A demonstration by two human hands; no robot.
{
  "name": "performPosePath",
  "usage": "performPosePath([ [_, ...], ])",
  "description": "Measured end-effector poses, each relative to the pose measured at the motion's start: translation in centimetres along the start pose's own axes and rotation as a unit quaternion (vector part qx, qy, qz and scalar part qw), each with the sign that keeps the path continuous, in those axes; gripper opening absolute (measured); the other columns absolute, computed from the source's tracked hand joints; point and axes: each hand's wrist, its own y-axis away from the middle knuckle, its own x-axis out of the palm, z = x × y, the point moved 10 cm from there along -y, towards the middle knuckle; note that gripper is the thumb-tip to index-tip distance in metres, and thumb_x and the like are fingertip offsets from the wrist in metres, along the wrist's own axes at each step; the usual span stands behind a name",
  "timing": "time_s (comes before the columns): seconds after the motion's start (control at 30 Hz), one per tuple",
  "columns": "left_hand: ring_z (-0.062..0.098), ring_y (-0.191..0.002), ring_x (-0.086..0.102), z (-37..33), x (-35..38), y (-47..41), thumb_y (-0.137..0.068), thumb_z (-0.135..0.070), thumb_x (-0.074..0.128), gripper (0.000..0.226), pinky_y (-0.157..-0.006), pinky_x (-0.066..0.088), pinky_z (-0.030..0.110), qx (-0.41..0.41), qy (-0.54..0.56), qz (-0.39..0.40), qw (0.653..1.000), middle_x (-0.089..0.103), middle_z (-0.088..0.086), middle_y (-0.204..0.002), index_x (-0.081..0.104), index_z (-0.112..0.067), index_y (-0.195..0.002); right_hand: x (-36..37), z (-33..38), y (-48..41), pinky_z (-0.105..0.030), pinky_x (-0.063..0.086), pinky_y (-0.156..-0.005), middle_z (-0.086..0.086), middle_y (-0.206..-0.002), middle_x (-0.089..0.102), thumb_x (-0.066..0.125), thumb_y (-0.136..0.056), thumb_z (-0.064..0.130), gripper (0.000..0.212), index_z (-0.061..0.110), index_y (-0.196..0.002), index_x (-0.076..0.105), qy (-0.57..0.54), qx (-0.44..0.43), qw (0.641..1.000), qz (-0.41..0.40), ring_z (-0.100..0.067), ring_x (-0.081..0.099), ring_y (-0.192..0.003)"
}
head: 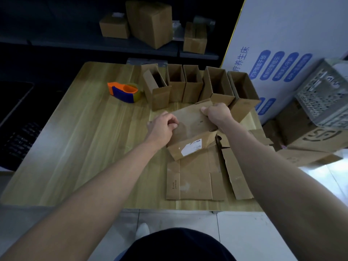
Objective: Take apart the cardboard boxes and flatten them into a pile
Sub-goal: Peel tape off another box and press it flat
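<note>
A packing or storage room; beyond the wooden table (79,140), dark shelving (105,44) holds sealed cartons (148,23); a tape dispenser (125,92) lies on it.

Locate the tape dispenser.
Head view: the tape dispenser sits on the wooden table, far side, just left of the row of upright open boxes.

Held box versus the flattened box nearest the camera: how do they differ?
The held box is only partly folded, one panel raised; the flattened box lies flat on the table. The left hand and right hand grip the held box; neither touches the flattened box. The held box shows a white label; the flattened box shows none. Both are brown cardboard.
</note>
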Motion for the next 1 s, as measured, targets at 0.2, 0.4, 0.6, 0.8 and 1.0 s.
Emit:
performPosePath([
  [0.2, 0.015, -0.095, 0.050, -0.5, 0.1, 0.1, -0.089, -0.019, 0.062, 0.010, -0.097, 0.037, 0.047, 0.031, -0.001, 0.011, 0.999, 0.050, -0.013, -0.088, 0.064, -0.025, -0.096, -0.4, -0.4, -0.2, -0.034, 0.052, -0.080, -0.012, -0.113, 0.062, 0.060, -0.092, 0.032, 0.041, 0.004, -0.122, 0.055, -0.009, -0.001, 1.000, -0.007, -0.028, 0.061, -0.102],
  [0.4, 0.013, -0.101, 0.053, -1.1, -0.5, 0.3, -0.072, -0.043, 0.076, 0.040, -0.099, 0.036, 0.042, 0.048, -0.062, 0.103, 0.992, 0.058, -0.008, -0.105, 0.066, -0.026, -0.106, 0.1, -0.1, -0.3, -0.039, 0.055, -0.086, -0.012, -0.110, 0.063, 0.061, -0.091, 0.034, 0.043, 0.004, -0.121, 0.056, -0.005, -0.004, 1.000, -0.003, -0.028, 0.063, -0.099],
  [0.6, 0.010, -0.090, 0.057, -2.3, -0.9, 0.2, -0.077, -0.037, 0.074, 0.017, -0.093, 0.036, 0.035, 0.070, -0.111, 0.101, 0.986, 0.063, -0.009, -0.095, 0.064, -0.025, -0.085, 0.7, 0.7, -0.3, -0.042, 0.054, -0.087, -0.013, -0.106, 0.064, 0.061, -0.090, 0.033, 0.038, 0.003, -0.114, 0.059, 0.003, -0.018, 1.000, 0.002, -0.029, 0.063, -0.096],
  [0.8, 0.009, -0.083, 0.054, -2.0, -0.9, 0.3, -0.074, -0.034, 0.078, 0.020, -0.065, 0.037, 0.024, 0.038, -0.080, 0.129, 0.988, 0.057, -0.012, -0.084, 0.062, -0.024, -0.080, 0.9, 0.8, -0.2, -0.042, 0.055, -0.086, -0.012, -0.106, 0.064, 0.062, -0.090, 0.033, 0.040, 0.004, -0.116, 0.058, -0.006, -0.015, 1.000, 0.003, -0.029, 0.062, -0.096],
  [1.0, 0.009, -0.080, 0.053, -2.0, -1.2, 0.2, -0.078, -0.029, 0.075, 0.015, -0.059, 0.036, 0.021, 0.042, -0.088, 0.114, 0.989, 0.057, -0.010, -0.084, 0.062, -0.021, -0.081, 1.1, 1.4, -0.2, -0.041, 0.056, -0.084, -0.013, -0.105, 0.065, 0.061, -0.091, 0.034, 0.037, 0.004, -0.114, 0.059, 0.001, -0.016, 1.000, 0.006, -0.028, 0.064, -0.093],
])
